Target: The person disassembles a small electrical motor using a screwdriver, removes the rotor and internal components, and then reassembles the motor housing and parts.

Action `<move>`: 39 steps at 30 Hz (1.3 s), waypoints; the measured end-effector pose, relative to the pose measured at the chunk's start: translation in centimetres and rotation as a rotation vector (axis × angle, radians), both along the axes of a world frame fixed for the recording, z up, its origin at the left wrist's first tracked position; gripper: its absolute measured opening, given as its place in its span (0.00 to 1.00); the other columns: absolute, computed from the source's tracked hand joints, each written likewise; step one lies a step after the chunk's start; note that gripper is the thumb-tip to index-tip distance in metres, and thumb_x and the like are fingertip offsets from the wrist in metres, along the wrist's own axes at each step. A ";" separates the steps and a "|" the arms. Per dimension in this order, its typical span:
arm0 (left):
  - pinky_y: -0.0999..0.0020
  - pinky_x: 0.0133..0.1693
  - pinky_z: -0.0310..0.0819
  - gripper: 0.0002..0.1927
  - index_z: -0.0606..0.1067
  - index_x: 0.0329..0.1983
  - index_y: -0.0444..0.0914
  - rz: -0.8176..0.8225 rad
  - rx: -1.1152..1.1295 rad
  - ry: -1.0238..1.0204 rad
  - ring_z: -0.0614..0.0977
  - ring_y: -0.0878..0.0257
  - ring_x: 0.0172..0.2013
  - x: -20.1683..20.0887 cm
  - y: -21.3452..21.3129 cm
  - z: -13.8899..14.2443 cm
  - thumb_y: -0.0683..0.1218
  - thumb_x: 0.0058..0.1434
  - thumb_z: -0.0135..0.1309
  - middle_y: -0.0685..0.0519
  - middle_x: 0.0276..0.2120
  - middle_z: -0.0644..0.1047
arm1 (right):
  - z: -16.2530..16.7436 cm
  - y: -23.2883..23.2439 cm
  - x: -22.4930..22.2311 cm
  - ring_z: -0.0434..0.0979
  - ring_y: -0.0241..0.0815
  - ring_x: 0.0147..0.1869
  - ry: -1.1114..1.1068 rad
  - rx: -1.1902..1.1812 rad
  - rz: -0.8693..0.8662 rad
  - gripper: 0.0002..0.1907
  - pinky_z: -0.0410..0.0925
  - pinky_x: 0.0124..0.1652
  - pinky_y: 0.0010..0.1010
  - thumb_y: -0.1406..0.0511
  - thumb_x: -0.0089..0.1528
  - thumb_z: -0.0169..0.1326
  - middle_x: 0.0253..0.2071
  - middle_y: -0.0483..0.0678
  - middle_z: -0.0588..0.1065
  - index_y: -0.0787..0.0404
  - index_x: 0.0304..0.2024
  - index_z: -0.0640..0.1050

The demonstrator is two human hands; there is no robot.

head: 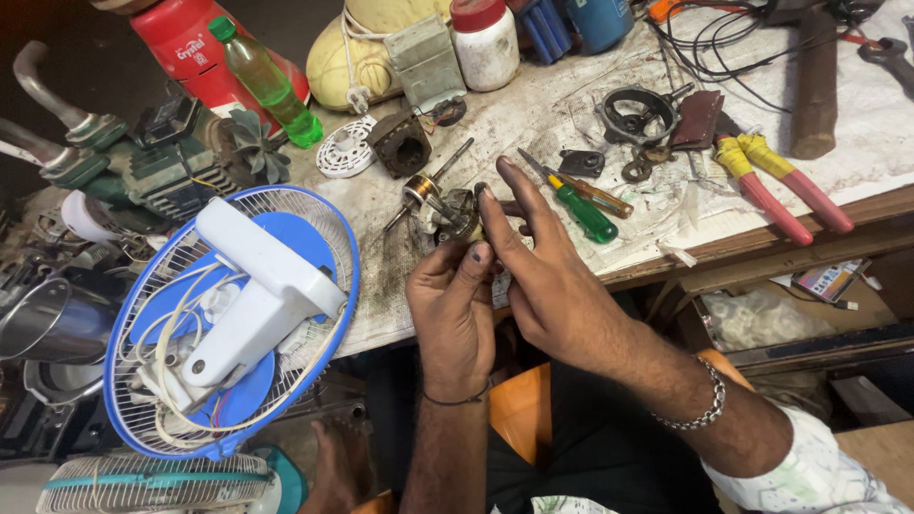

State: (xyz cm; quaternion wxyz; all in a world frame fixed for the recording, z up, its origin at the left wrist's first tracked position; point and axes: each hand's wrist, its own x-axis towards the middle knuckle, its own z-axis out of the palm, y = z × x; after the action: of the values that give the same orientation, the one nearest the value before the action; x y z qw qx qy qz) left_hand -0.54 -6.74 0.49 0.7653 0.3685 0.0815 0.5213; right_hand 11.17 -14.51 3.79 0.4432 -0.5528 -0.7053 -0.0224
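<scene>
Both hands' fingers (487, 214) seemingly pinch a half-hidden motor rotor (446, 205).

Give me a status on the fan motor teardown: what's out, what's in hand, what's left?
Out: the blue fan lies face down with its white rear housing exposed, and a motor housing and white vented cover sit loose on the bench. In hand: the left hand and right hand hold the rotor with its shaft. Left: nothing is refitted; green screwdriver and pliers lie unused.
</scene>
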 end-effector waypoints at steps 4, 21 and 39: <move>0.66 0.49 0.79 0.06 0.79 0.45 0.29 -0.002 0.000 -0.008 0.83 0.60 0.42 0.0 0.1 -0.1 0.33 0.66 0.58 0.45 0.42 0.83 | -0.1 0.0 0.0 0.43 0.70 0.83 -0.006 -0.002 0.008 0.54 0.55 0.74 0.57 0.82 0.55 0.46 0.79 0.68 0.39 0.50 0.79 0.43; 0.68 0.48 0.78 0.08 0.79 0.47 0.30 0.000 -0.006 -0.038 0.83 0.62 0.42 -0.8 0.8 0.0 0.32 0.65 0.59 0.46 0.42 0.83 | 0.7 -0.3 -0.4 0.45 0.70 0.82 0.005 -0.019 0.014 0.47 0.57 0.72 0.57 0.79 0.56 0.50 0.77 0.69 0.42 0.56 0.77 0.52; 0.68 0.46 0.77 0.07 0.79 0.46 0.29 -0.023 0.008 -0.048 0.83 0.60 0.42 -0.6 0.7 -0.4 0.33 0.65 0.60 0.45 0.41 0.83 | 1.0 -0.7 0.6 0.67 0.59 0.74 0.152 0.099 0.019 0.40 0.70 0.69 0.47 0.80 0.57 0.50 0.76 0.64 0.50 0.53 0.71 0.62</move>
State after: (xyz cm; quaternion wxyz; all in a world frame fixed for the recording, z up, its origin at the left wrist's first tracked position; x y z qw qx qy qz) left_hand -1.15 -6.08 0.09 0.7715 0.3601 0.0569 0.5215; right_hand 11.79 -15.16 4.79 0.5222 -0.5235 -0.6731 -0.0109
